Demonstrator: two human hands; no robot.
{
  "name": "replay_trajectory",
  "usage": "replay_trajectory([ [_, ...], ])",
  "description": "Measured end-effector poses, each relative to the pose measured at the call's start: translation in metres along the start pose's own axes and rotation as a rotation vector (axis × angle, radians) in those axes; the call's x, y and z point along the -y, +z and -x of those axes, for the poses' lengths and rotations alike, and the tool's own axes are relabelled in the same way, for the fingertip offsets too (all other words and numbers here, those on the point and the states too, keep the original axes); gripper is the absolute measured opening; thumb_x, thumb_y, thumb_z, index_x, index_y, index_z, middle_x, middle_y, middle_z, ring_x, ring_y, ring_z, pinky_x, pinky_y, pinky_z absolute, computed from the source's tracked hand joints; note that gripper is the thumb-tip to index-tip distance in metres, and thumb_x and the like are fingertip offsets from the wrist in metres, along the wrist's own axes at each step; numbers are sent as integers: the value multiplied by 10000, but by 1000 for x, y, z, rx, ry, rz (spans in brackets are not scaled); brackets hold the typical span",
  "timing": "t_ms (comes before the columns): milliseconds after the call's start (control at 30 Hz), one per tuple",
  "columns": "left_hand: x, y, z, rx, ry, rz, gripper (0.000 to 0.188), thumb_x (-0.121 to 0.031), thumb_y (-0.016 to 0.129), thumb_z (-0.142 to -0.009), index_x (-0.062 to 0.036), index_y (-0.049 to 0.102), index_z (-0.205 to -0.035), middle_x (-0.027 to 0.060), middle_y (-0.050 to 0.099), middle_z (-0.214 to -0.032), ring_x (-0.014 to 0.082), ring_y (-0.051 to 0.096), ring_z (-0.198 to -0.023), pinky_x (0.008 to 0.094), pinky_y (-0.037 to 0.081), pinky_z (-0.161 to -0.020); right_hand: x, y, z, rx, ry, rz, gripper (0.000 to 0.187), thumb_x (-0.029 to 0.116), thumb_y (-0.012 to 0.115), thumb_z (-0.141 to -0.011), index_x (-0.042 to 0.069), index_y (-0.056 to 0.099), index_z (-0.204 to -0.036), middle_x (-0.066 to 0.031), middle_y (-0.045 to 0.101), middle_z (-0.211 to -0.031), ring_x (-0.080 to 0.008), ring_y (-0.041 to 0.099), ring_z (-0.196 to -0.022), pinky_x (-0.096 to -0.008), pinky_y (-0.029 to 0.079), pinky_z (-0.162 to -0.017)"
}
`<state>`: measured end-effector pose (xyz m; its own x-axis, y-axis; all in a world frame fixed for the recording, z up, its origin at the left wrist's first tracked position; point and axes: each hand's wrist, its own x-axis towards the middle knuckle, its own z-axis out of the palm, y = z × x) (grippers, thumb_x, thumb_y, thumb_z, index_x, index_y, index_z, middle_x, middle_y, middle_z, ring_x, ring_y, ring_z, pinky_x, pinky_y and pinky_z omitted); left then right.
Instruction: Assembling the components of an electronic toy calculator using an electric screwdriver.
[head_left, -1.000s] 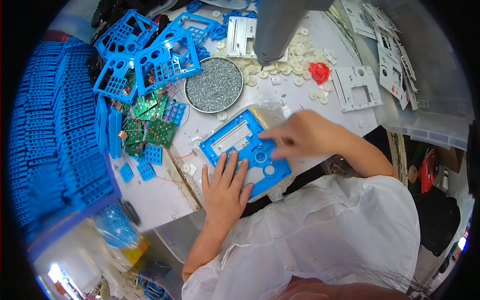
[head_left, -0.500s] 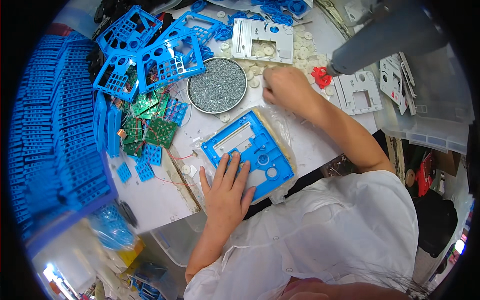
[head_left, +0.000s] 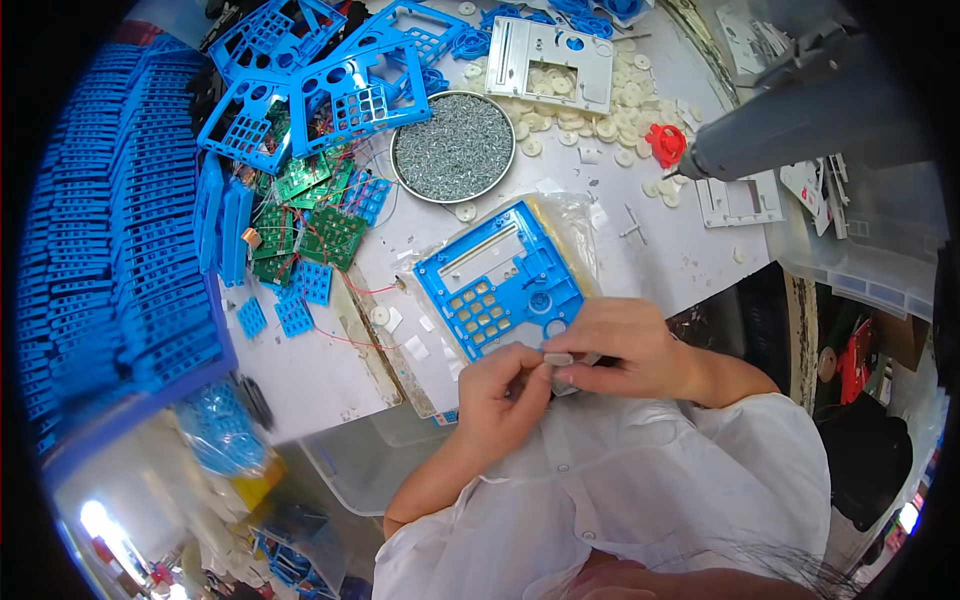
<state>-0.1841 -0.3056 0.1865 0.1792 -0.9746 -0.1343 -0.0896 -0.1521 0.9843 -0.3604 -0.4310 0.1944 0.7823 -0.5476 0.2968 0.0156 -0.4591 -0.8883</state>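
Note:
My left hand (head_left: 502, 395) and my right hand (head_left: 632, 350) meet just in front of a blue plastic casing (head_left: 510, 262). Both pinch a small whitish round disc (head_left: 558, 359) between their fingertips; the fingers partly cover it. The casing lies with its inside up on a pad wrapped in clear plastic (head_left: 575, 225), showing a long slot, a grid of square holes and a ring-shaped post. Loose off-white discs (head_left: 630, 95) of a similar look are heaped at the back, around and under a white panel (head_left: 592, 72).
A round tray of small metal screws (head_left: 453, 147) stands behind the casing. Blue frames (head_left: 362, 95), green circuit boards (head_left: 335, 232) with wires, and blue keypads (head_left: 294, 316) crowd the left. Stacked blue parts (head_left: 130, 230) fill the far left. A grey power screwdriver (head_left: 790, 125) hangs at right.
My right hand has come back from the heap of discs to the front of the casing. My left hand has left the casing's face, and both hands now hold the small disc.

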Motion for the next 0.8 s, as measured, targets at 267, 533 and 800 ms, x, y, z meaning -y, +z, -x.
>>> replay_trajectory([
  [267,-5,-3,3,65,282,-430,118,-80,718,-892,-52,627,-823,96,567,-679,290,574,-552,399,423,-491,8,9,2,-12,40,169,207,112,768,-856,76,739,-1058,-47,687,-824,-239,671,-750,-380,535,-645],
  [533,0,4,1,-57,265,-475,102,-93,719,-897,-50,637,-856,105,591,-720,308,586,-585,419,433,-512,21,9,-4,-39,35,449,173,48,802,-795,56,686,-923,-49,655,-740,-237,642,-618,-337,507,-542],
  [800,-1,-25,-30,8,515,-822,386,-80,749,-797,-49,659,-1171,122,657,-1155,335,596,-1113,491,458,-940,-9,5,-26,87,179,662,196,144,751,-839,76,583,-762,-87,621,-656,-278,642,-573,-402,499,-508],
])
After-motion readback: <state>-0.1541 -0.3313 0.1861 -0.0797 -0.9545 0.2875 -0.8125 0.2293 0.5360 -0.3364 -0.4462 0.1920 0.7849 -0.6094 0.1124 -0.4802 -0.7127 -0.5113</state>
